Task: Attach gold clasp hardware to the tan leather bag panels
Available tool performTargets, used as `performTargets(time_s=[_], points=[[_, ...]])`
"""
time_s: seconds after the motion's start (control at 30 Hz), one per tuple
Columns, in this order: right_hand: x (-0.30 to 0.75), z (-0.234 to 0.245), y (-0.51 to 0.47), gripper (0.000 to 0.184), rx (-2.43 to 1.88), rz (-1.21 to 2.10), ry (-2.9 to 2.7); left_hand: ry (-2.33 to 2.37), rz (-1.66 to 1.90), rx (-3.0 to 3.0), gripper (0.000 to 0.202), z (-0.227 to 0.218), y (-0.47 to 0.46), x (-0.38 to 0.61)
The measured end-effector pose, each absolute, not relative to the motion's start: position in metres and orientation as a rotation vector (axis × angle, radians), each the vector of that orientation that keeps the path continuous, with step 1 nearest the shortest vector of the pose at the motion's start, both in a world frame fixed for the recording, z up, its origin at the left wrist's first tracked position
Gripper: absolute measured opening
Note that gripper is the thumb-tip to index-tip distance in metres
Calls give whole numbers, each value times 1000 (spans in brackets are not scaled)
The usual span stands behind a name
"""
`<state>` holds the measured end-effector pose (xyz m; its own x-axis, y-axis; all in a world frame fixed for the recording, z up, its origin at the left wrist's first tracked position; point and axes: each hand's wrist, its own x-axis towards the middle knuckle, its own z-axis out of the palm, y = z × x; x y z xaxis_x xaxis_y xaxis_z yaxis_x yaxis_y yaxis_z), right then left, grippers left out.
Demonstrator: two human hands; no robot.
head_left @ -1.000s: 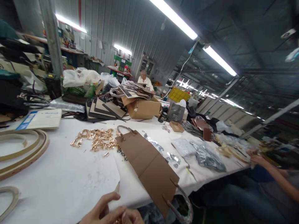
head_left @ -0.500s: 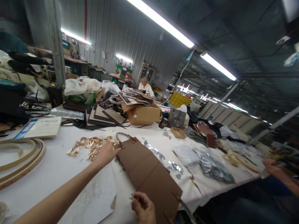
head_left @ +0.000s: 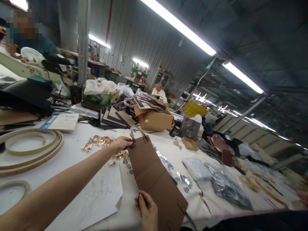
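Observation:
A brown bag panel (head_left: 154, 170) with handles lies slanting in front of me, a crease across its middle. At its far left corner, beside the braided far handle (head_left: 137, 128), my left hand (head_left: 124, 143) is closed on the panel. My right hand (head_left: 148, 210) is pinched near the panel's left edge, holding a small gold metal fitting (head_left: 137, 199) mostly covered by the fingers. Gold fittings (head_left: 97, 141) lie in a loose heap left of the panel, partly behind my left forearm. Small silver metal plates (head_left: 184, 180) are scattered to the panel's right.
Coiled pale strips (head_left: 60, 144) and a booklet (head_left: 60, 122) lie at left. A cardboard box (head_left: 156, 120) with stacked pieces stands at the back. Plastic bags (head_left: 228, 183) lie at right. One person (head_left: 159, 92) sits behind the table, another (head_left: 31, 38) at far left.
The view has turned left. My left hand and the panel's far end have moved farther from me. My right hand has come closer to the panel's left edge, still pinching the gold fitting.

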<state>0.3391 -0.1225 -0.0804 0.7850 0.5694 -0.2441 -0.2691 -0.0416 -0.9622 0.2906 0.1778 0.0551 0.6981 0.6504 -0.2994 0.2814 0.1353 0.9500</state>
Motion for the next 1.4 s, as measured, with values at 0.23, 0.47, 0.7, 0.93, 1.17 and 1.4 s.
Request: performTargets(time_s=[0.23,0.47,0.7,0.93,1.17,1.4], points=[[331,-66,-133,58,-1312,745,-135,717,470,1229,35,80,128,191],[319,-42,-138,47,-1267,841,-207,699,575,975,37,45,62,83],[277,-1,-76,30,-1265,1043,-685,807,599,915,32,5,16,29],[255,-11,-23,16,-1415,1034,-1125,796,570,686,70,5,-1,14],[256,-13,-16,13,-1370,1042,-1311,747,513,741,91,8,4,15],[255,-21,-15,11,-1306,1027,-1360,788,523,735,89,6,6,17]])
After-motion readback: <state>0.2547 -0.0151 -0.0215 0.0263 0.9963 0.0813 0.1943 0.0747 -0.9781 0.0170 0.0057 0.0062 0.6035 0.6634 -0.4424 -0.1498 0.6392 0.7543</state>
